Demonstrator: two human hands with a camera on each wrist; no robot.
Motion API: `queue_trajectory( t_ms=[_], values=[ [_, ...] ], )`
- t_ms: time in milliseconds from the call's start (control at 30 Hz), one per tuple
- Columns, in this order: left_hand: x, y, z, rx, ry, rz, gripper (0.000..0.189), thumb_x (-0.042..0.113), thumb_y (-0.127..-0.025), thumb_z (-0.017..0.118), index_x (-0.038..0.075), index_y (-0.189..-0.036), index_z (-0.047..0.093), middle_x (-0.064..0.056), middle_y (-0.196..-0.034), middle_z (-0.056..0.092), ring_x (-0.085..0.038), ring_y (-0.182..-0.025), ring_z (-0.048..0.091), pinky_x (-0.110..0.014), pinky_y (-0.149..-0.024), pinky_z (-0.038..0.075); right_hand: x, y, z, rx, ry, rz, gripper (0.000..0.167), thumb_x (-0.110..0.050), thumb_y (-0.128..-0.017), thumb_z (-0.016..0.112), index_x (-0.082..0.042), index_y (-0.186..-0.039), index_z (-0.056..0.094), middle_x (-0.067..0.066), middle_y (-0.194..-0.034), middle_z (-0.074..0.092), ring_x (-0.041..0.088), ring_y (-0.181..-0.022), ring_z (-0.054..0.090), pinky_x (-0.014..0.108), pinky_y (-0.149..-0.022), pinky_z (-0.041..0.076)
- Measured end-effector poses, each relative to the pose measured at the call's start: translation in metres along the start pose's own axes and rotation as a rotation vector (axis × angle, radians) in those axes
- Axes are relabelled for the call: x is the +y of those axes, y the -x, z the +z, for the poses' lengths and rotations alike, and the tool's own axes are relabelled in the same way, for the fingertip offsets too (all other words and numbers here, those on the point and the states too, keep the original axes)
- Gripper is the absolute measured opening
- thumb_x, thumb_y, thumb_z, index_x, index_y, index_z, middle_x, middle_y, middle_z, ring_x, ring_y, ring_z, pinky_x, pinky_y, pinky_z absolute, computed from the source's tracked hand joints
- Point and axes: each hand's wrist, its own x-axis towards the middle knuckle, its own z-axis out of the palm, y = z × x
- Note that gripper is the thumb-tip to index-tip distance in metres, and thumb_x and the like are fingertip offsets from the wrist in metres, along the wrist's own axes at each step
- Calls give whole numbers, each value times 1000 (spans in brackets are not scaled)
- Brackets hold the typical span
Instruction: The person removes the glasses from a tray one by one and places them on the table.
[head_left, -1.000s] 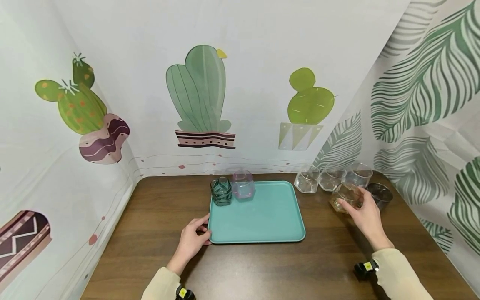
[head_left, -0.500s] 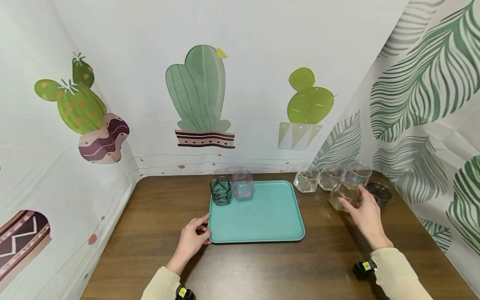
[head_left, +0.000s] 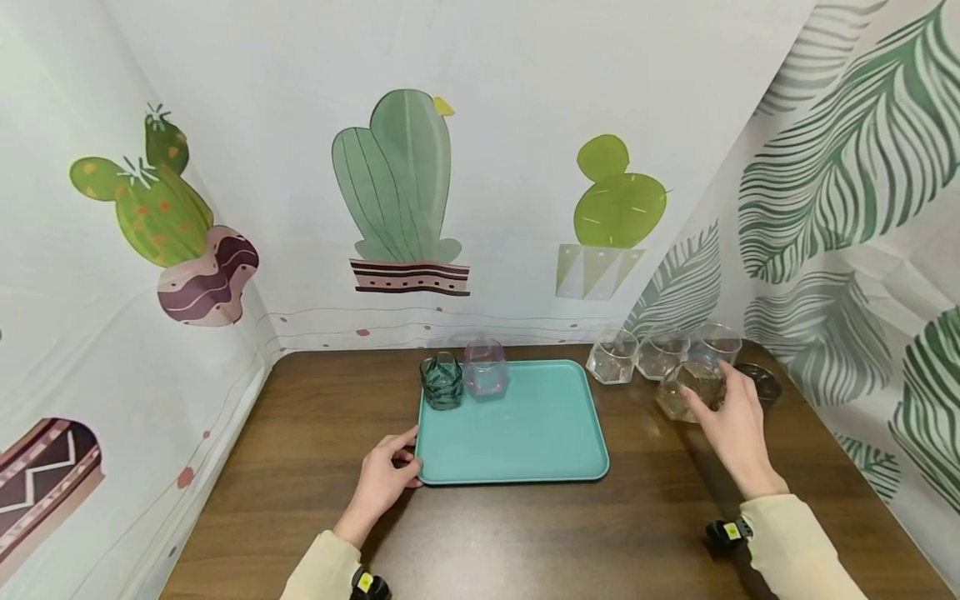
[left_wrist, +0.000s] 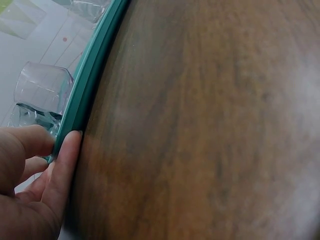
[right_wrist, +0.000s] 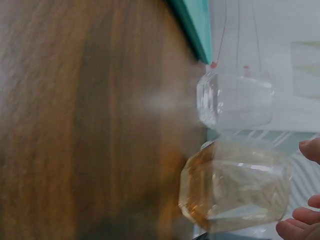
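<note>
Nudged slightly higher around the amber glass (right_wrist: 245, 185) since a second ago, my right hand (head_left: 735, 433) arches over it, thumb and fingers spread apart; the right wrist view shows my thumb clear of the rim, though whether a fingertip touches the glass I cannot tell. The amber glass stands upright on the brown wooden table (head_left: 495, 537), to the right of the teal tray (head_left: 517, 442) and apart from it. Just beyond it, three clear glasses (head_left: 613, 364) line the far edge of the table, and a black glass (head_left: 765, 387) stands to its right, partly hidden behind my fingers. My left hand (head_left: 382, 479) pinches the tray at its near left corner, fingers bent and thumb against the rim. At the tray's far left corner, a dark green glass (head_left: 442, 383) sits beside a pale pink glass (head_left: 486, 371). Cream sleeves (head_left: 798, 542) cover my forearms, and behind the table hangs a white cloth (head_left: 517, 167) printed with potted cacti and large leaves.
</note>
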Motion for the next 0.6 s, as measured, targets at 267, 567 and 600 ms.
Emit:
queue_trajectory(
  t_ms=[267,567,600],
  values=[
    [-2,-2,0,0,-4,1,57,-14,-86,68,-4,-141,62,-19,-117,63,-21,-90,60,-30,-57,66,-25,3,8,75,-56,-135,62,-1,-85,81,12,-138,52,38,-134,51,54,-126,46,71,-103,42],
    [-3,-3,0,-1,-10,-1,57,-15,-85,67,-5,-141,62,-20,-116,63,-19,-88,60,-30,-57,66,-59,11,31,-17,-104,-217,60,-4,-87,81,10,-139,54,33,-134,54,49,-117,54,65,-96,49],
    [-4,-3,0,0,-9,0,57,-15,-85,67,-5,-141,62,-20,-116,63,-19,-88,60,-30,-57,66,-62,11,33,-23,-112,-225,60,-4,-87,81,9,-139,54,32,-134,54,48,-115,55,63,-95,50]
  ],
)
